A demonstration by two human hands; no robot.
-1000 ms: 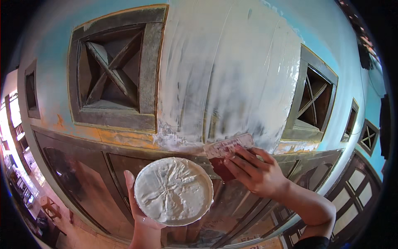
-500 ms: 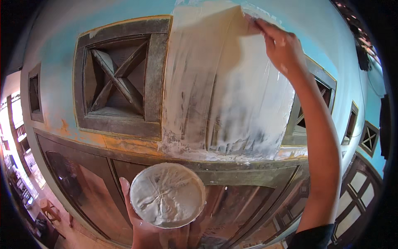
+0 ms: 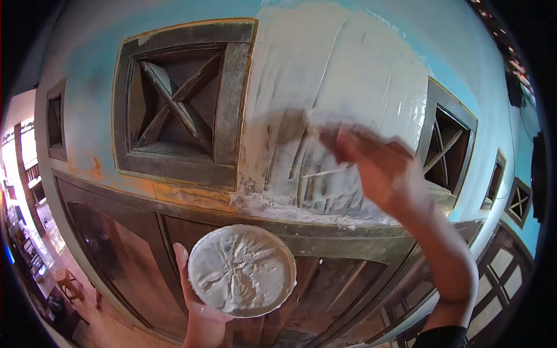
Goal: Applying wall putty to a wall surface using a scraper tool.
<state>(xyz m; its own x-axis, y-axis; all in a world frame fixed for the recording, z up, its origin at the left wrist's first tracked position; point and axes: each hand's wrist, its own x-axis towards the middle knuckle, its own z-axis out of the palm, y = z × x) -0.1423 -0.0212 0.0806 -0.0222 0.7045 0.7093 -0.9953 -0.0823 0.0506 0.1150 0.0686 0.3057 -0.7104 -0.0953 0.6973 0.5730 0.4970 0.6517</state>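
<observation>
Item: round shallow dish of white putty [image 3: 242, 270], lower centre of the frame.
Holder: left hand [image 3: 200, 310], coming up from the lower edge, palm beneath the dish, thumb hooked over its left rim. Grip: fingers closed under and around the dish; most of them are hidden behind it.
Handling, as judged: the dish looks thin and stiff, fairly light of itself, but loaded with a wet, dense paste that will make it bottom-heavy and prone to tip. The paste is soft, scored with knife marks, and likely slippery where it has smeared onto the rim. Best held flat from below, thumb on the rim as a stop, kept level.

Item: right hand [image 3: 380, 168], centre right of the frame, blurred by motion against the wall. Grip: cannot tell whether spread or closed; something pale seems to lie at the fingertips, but the blur hides it.

Item: fresh white putty patch [image 3: 336, 104], upper centre, a broad band on the blue wall [image 3: 87, 87], streaked in vertical strokes, ragged at its lower edge.

Relation: the dish sits below and left of the right hand, well apart from it, and in front of the dark wooden doors [image 3: 133, 255].

Surroundings: square carved vent panel [image 3: 183, 101] at upper left, just beside the patch; a similar panel [image 3: 449, 145] at right.
</observation>
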